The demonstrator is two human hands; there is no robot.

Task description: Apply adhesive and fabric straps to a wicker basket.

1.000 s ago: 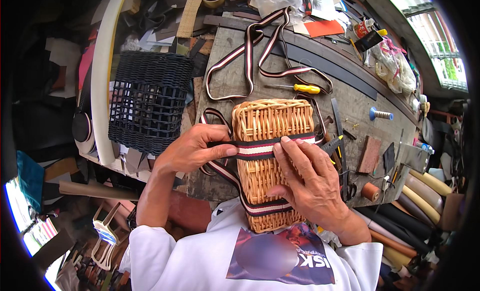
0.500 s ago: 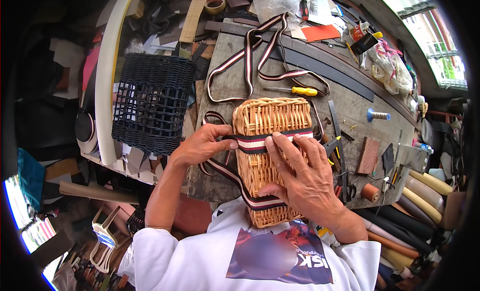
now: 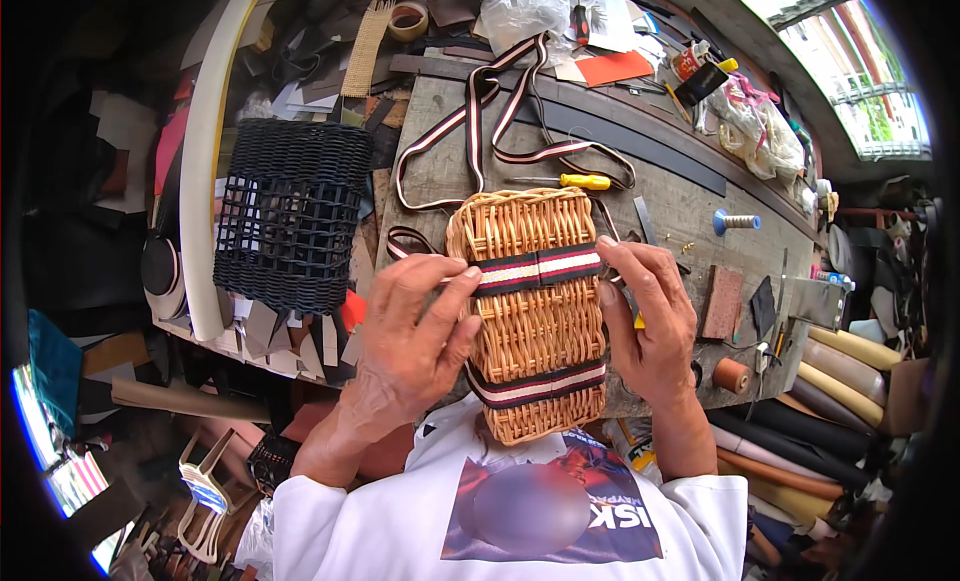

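Observation:
A tan wicker basket [image 3: 535, 331] lies before me, its woven face up. Two striped straps cross it: an upper strap [image 3: 520, 271] with a seam line near its middle, and a lower strap [image 3: 545, 386]; both are black, red and white. My left hand [image 3: 415, 326] is at the basket's left edge, a fingertip at the upper strap's left end and the thumb apart, lower down. On the other side, my right hand [image 3: 655, 321] has its index fingertip by that strap's right end, with the thumb apart below. Both hands are open; fingers behind the edges are partly hidden.
Long loose striped strapping [image 3: 473, 131] trails behind the basket, near a yellow-handled screwdriver [image 3: 585, 182]. A dark woven basket [image 3: 290, 216] stands left. To the right are a thread spool [image 3: 737, 222], a brick-like block [image 3: 722, 301] and a brown thread cone [image 3: 731, 375].
My right hand has moved off the basket's face to its right edge, uncovering the upper strap. My left hand has released its pinch on the strap and come lower, its fingers spread.

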